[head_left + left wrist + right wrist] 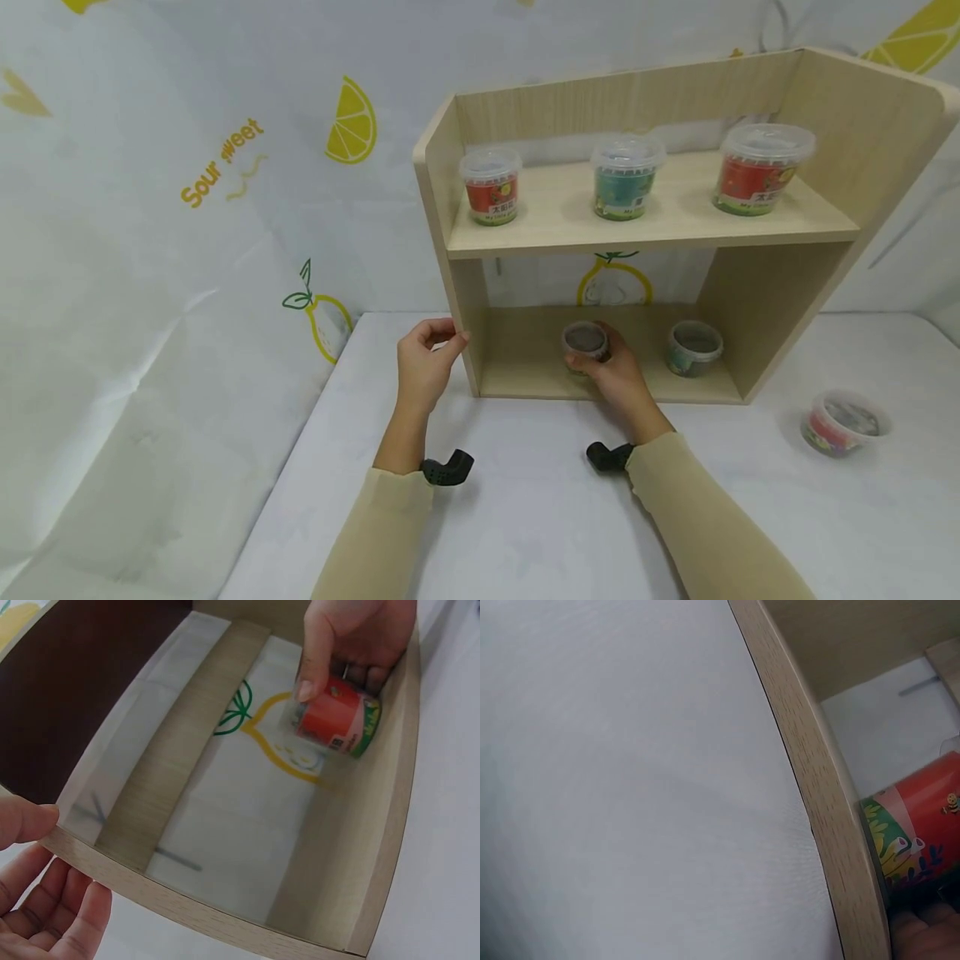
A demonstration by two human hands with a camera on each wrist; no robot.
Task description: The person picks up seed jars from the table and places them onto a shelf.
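Observation:
A light wooden two-tier shelf (652,243) stands on the white table. My left hand (429,360) pinches the front edge of its left side panel, with the thumb (28,819) on one face and the fingers below it in the left wrist view. Inside the lower tier, my right hand (617,375) grips a small lidded plastic cup (585,340) between thumb and fingers. That cup's red label (330,712) shows in the left wrist view, and its green-edged base sits close over the bottom board. A second cup (693,348), with a teal label, stands to its right.
Three lidded cups line the upper tier: a red one (492,187) at left, a teal one (627,177) in the middle and another red one (761,171) at right. A further red-labelled cup (843,423) sits on the table (525,533) right of the shelf.

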